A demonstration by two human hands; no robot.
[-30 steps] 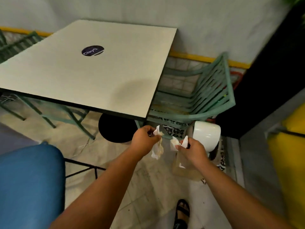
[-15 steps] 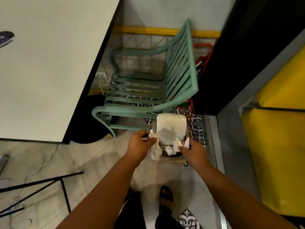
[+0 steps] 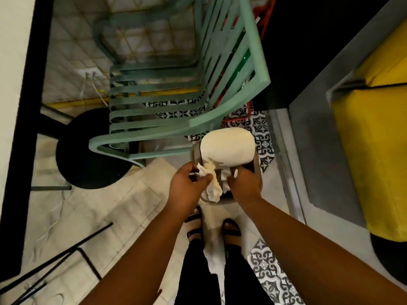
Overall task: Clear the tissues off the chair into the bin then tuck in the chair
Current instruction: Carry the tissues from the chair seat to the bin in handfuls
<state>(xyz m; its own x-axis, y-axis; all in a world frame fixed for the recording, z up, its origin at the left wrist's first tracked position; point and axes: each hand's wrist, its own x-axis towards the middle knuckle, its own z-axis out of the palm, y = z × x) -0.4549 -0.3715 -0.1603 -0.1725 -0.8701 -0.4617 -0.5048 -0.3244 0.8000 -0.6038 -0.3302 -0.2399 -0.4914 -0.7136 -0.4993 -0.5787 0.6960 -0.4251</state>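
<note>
Over the open pedal bin (image 3: 256, 170) at frame centre, our left hand (image 3: 189, 183) pinches a crumpled tissue (image 3: 212, 183); right hand (image 3: 244, 183) seemingly clutches another (image 3: 226, 175). Next: release both.

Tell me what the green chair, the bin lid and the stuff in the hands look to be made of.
Chair: probably painted metal or moulded plastic; matte mint slats, smooth curved edges.
Bin lid: likely plastic; smooth cream dome with a soft sheen.
Tissues, pinched by the left hand and the right hand: thin paper, white, crumpled and drooping limply.
</note>
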